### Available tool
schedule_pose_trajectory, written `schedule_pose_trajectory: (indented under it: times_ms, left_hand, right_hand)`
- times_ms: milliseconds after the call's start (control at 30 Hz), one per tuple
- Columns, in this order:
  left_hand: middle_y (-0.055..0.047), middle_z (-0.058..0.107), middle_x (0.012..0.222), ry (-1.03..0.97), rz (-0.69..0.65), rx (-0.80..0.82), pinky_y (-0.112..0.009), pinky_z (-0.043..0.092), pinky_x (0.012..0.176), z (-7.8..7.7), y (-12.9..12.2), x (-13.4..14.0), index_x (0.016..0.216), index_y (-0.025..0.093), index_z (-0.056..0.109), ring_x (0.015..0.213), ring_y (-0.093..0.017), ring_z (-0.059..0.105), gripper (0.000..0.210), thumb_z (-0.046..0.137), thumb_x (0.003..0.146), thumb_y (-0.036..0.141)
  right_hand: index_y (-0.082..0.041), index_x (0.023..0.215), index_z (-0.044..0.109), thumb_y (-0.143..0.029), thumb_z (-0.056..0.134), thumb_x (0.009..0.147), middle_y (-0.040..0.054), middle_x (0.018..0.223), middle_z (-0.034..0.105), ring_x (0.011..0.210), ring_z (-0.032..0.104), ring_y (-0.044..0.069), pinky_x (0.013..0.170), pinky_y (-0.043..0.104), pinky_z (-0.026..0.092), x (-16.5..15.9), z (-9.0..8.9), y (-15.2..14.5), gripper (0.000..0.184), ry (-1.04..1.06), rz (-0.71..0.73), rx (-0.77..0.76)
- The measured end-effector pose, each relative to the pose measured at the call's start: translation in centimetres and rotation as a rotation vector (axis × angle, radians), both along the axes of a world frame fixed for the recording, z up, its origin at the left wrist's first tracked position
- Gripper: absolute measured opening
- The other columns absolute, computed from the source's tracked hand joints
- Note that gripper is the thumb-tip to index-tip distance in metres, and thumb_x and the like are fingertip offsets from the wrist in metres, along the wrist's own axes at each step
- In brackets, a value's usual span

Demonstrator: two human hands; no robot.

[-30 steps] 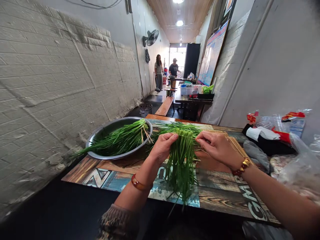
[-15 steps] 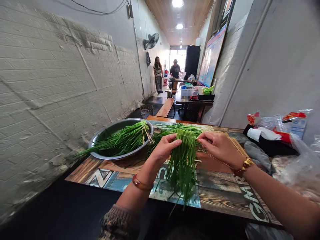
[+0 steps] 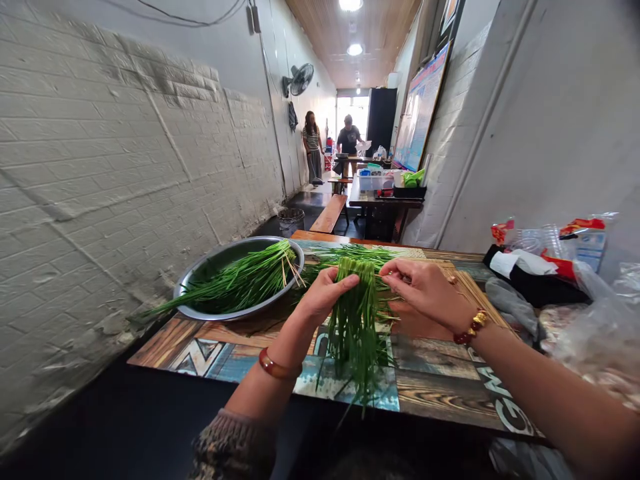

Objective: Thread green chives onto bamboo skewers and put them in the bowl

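My left hand (image 3: 327, 293) is closed around the top of a bunch of garlic chives (image 3: 355, 327), thumb across the front. The pale stem ends are lined up in a row at the top, and the green leaves hang down over the table's near edge. Just right of the stems, my right hand (image 3: 417, 287) pinches a thin bamboo skewer (image 3: 379, 276), most of which is hidden. More chives (image 3: 367, 252) lie on the table behind my hands. Skewered chives fill part of a metal basin (image 3: 225, 315) at the left, with pale stick ends poking out.
Loose bamboo skewers (image 3: 475, 293) lie on the patterned tabletop (image 3: 440, 380) beyond my right wrist. Plastic bags (image 3: 595, 333) and packets crowd the right side. Farther off stand a bench (image 3: 329, 213), a bucket (image 3: 291, 220), another table (image 3: 385, 200) and two people.
Both hands have shifted slightly left together with the chives. My left hand keeps its hold, and my right fingers remain pinched beside the stems. The view has moved a little.
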State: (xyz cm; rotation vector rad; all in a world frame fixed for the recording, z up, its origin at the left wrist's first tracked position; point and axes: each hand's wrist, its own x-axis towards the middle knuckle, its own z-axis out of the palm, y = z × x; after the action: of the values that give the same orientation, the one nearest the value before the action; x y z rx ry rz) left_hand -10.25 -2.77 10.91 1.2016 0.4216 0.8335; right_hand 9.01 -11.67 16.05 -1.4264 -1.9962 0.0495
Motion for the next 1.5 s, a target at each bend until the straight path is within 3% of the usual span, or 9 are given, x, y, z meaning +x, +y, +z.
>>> schedule_pose_trajectory:
  times_ms: [300,500,667,833,1000,1167,1300,1500]
  left_hand:
    - [-0.004,0.072,0.079,0.075,0.036,0.101,-0.023,0.049,0.066,0.8,-1.3,1.2,0.090,0.012,0.074,0.066,-0.012,0.062,0.037,0.077,0.070,0.043]
    - [-0.003,0.071,0.076,0.073,0.048,0.070,-0.023,0.048,0.064,0.7,-1.3,1.3,0.089,0.012,0.074,0.064,-0.012,0.061,0.039,0.078,0.068,0.045]
    - [-0.004,0.069,0.072,0.057,-0.007,0.074,-0.023,0.046,0.064,0.3,-1.0,1.2,0.084,0.011,0.074,0.062,-0.011,0.059,0.042,0.079,0.066,0.048]
    - [-0.004,0.068,0.075,0.154,-0.068,0.077,-0.024,0.046,0.063,-0.2,-0.8,0.6,0.089,0.010,0.072,0.061,-0.011,0.058,0.044,0.083,0.061,0.042]
    - [-0.003,0.067,0.071,0.145,0.043,0.044,-0.022,0.044,0.059,-0.4,-0.1,0.1,0.081,0.009,0.069,0.059,-0.010,0.058,0.040,0.083,0.061,0.040]
    - [-0.004,0.068,0.077,0.103,0.023,0.016,-0.024,0.048,0.063,-0.2,0.9,-0.2,0.088,0.010,0.068,0.064,-0.012,0.061,0.040,0.084,0.061,0.034]
    - [-0.005,0.070,0.084,0.117,-0.111,0.050,-0.025,0.049,0.071,-1.8,1.6,0.2,0.089,0.009,0.069,0.072,-0.014,0.062,0.040,0.086,0.058,0.029]
    - [-0.003,0.069,0.073,0.289,-0.135,0.094,-0.026,0.045,0.072,-6.4,2.3,0.0,0.077,0.009,0.071,0.068,-0.012,0.060,0.034,0.086,0.058,0.033]
  right_hand:
    - [-0.018,0.086,0.062,-0.033,0.053,0.090,0.0004,0.069,0.064,0.059,0.056,0.014,0.056,0.026,0.039,-1.1,-0.1,0.7,0.017,0.042,-0.043,-0.073]
    - [-0.019,0.079,0.058,-0.028,0.053,0.090,-0.0005,0.065,0.061,0.057,0.055,0.013,0.055,0.025,0.040,-1.2,-1.0,1.1,0.016,0.152,0.036,-0.033]
    - [-0.019,0.081,0.060,-0.035,0.053,0.090,-0.0002,0.064,0.061,0.056,0.058,0.014,0.052,0.025,0.043,-0.6,-1.8,1.0,0.020,0.261,0.055,-0.096]
    - [-0.019,0.085,0.064,-0.041,0.055,0.089,0.0010,0.065,0.064,0.056,0.061,0.015,0.052,0.026,0.047,0.1,-1.2,1.0,0.024,0.318,0.021,-0.181]
    - [-0.019,0.107,0.067,-0.037,0.050,0.091,0.0020,0.072,0.069,0.059,0.063,0.015,0.056,0.027,0.049,1.7,-0.3,0.1,0.029,0.185,0.030,-0.169]
    - [-0.021,0.092,0.073,-0.030,0.050,0.090,0.0037,0.084,0.074,0.072,0.067,0.018,0.066,0.029,0.049,3.4,0.1,-0.7,0.026,0.009,-0.036,-0.018]
    - [-0.021,0.093,0.074,-0.032,0.049,0.090,0.0025,0.075,0.072,0.063,0.063,0.016,0.057,0.027,0.044,4.2,1.0,-0.6,0.028,0.048,-0.174,0.055]
    - [-0.017,0.091,0.075,-0.032,0.055,0.086,0.0022,0.064,0.067,0.052,0.055,0.012,0.048,0.023,0.036,6.1,2.9,-0.2,0.026,0.259,-0.341,0.128]
